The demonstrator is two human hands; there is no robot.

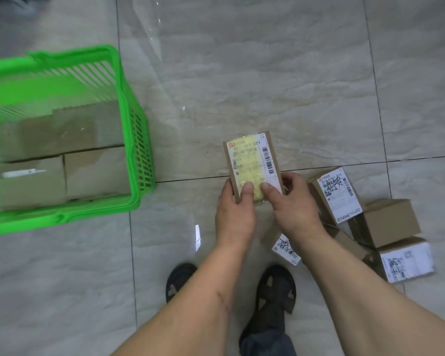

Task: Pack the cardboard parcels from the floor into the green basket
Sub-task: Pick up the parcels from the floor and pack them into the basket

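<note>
A flat cardboard parcel (252, 160) with a white and yellowed shipping label is held above the floor at centre. My left hand (235, 210) grips its lower left edge, thumb on the label. My right hand (292, 205) grips its lower right edge, thumb also on top. The green basket (136, 140) stands on the floor at the left, with several brown parcels (95, 173) lying inside. More parcels lie in a heap on the floor to the right: a labelled one (335, 195), a plain brown one (388, 222) and another labelled one (406, 260).
The floor is pale grey marbled tile with dark grout lines. My two feet in dark sandals (275, 289) stand at the bottom centre. A small labelled parcel (285, 249) lies partly hidden under my right forearm.
</note>
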